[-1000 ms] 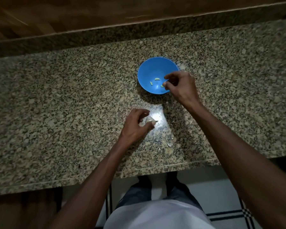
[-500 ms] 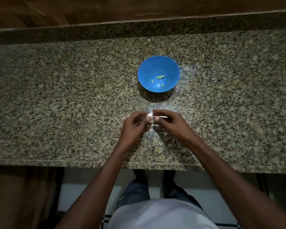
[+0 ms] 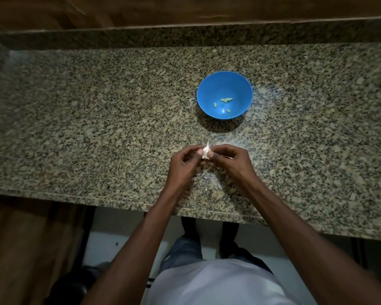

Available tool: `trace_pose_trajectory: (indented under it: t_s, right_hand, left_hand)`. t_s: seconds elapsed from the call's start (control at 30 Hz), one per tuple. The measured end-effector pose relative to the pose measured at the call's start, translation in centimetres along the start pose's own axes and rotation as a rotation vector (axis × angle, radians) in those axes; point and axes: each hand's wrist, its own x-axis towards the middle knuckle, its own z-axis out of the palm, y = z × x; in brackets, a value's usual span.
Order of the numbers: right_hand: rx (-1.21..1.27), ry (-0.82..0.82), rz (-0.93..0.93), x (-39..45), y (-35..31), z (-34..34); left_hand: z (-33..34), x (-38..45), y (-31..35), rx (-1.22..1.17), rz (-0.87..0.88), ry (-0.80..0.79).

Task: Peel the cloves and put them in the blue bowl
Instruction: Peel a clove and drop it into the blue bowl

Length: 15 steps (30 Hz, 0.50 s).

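on the speckled granite counter (image 3: 97, 128) sits one round blue bowl (image 3: 207, 89), smooth plastic, holding four small pale-green peeled cloves (image 3: 226, 99). nearer the counter's front edge, two hands meet: the left hand (image 3: 183, 166) and right hand (image 3: 231, 164) each pinch one white, papery-skinned garlic piece (image 3: 206, 152) in a fingertip grip.

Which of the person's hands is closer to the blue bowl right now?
The right hand, slightly. Both hands sit together below the blue bowl, pinching the garlic; the right lies almost straight under it, the left hand off to its left.
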Motion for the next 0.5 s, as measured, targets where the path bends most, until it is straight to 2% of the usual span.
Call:
trace_pose_trajectory:
  t_s: [0.2, 0.4, 0.5]
  right_hand:
    - [-0.009, -0.138, 0.018, 0.4, -0.7, -0.2]
    - [0.000, -0.164, 0.120, 1.4, -0.9, -0.2]
    - [0.007, -0.137, 0.140, 1.5, -0.8, -0.2]
  left_hand:
    - [-0.4, 0.5, 0.1, -0.085, -0.056, 0.013]
    - [-0.3, 0.5, -0.1, -0.120, -0.146, 0.125]
    - [-0.7, 0.3, -0.4, -0.058, -0.107, 0.097]
